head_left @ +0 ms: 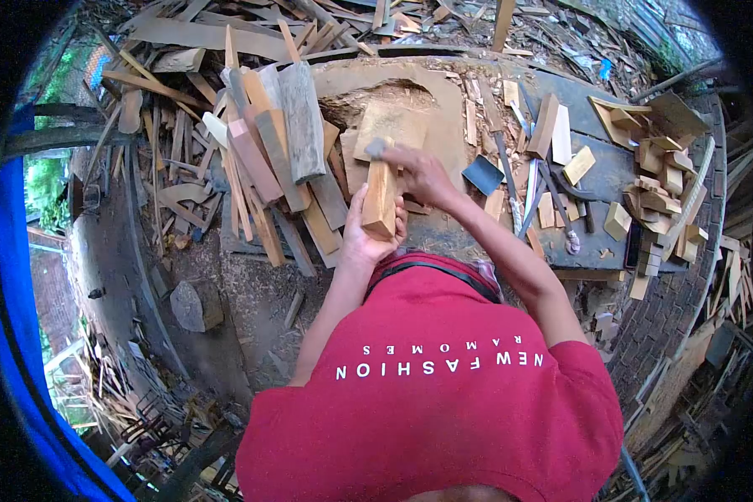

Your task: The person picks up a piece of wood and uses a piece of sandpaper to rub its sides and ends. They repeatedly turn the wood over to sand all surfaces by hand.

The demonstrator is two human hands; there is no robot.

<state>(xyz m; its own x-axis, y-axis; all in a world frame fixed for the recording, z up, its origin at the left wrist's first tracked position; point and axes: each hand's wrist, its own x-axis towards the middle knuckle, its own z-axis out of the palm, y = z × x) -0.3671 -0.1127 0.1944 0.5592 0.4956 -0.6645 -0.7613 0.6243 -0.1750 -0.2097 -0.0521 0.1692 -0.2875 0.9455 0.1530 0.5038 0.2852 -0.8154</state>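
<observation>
My left hand (pixel 366 227) is wrapped round the near end of a wooden block (pixel 380 201), which points away from me. At its far end my right hand (pixel 418 174) has its fingers closed over a small grey piece (pixel 376 149) that looks like folded sandpaper, pressed against the wood. Under and beyond the block lies a flat pale board (pixel 391 125) on the worn workbench (pixel 443 100). A dark square sheet (pixel 483 176), like sandpaper, rests to the right of my right hand.
Leaning planks and offcuts (pixel 263 142) crowd the bench's left side. On the right lie hand tools with long blades (pixel 531 197), loose blocks (pixel 579 166) and a pile of small wooden pieces (pixel 661 192). A log stump (pixel 197 305) stands on the floor at left.
</observation>
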